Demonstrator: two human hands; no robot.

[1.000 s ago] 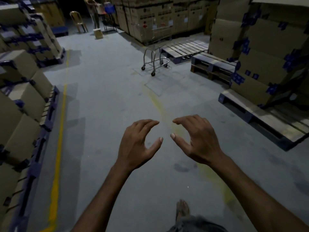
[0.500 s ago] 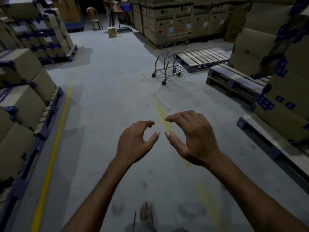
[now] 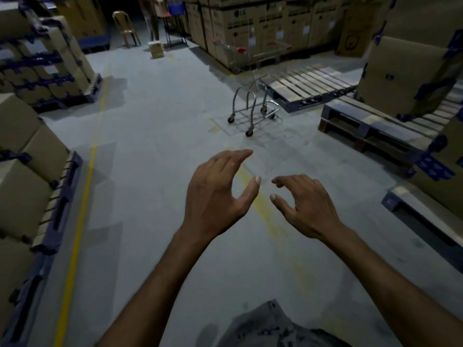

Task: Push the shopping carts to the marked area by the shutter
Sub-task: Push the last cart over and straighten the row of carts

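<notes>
Shopping cart (image 3: 251,80) stands beside wooden pallets (image 3: 310,87), its contents too dim to tell.

A wire shopping cart (image 3: 253,96) with red handle caps stands upright on its wheels beside a pallet (image 3: 310,88).

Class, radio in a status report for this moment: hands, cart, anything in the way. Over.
Left hand and right hand open, holding nothing. Shopping cart ahead, untouched, out of reach. Pallets close on its right; no obstacle seen between.
</notes>
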